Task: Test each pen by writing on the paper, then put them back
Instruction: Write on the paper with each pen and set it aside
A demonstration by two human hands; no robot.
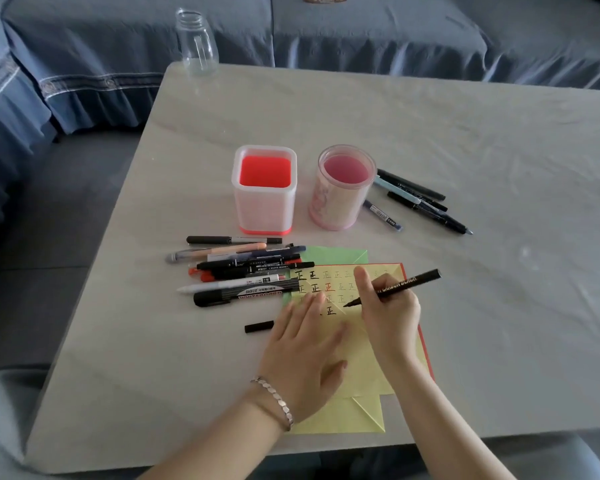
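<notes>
We bring the black marker pen (395,287) to the yellow paper (357,375)
Our right hand (388,317) grasps it, tip slanting down-left at the sheet, tail up-right; our left hand (305,344) lies flat, released, pinning the paper, with a loose black cap (259,326) just left of it.

Black pen (395,287) (uncapped) on yellow paper (357,344)

Yellow paper (361,351) with black characters, one red; black pen (409,282); square holder (264,206) white, red inside; round holder (333,206) pink; sofa cover (361,36) blue.
</notes>
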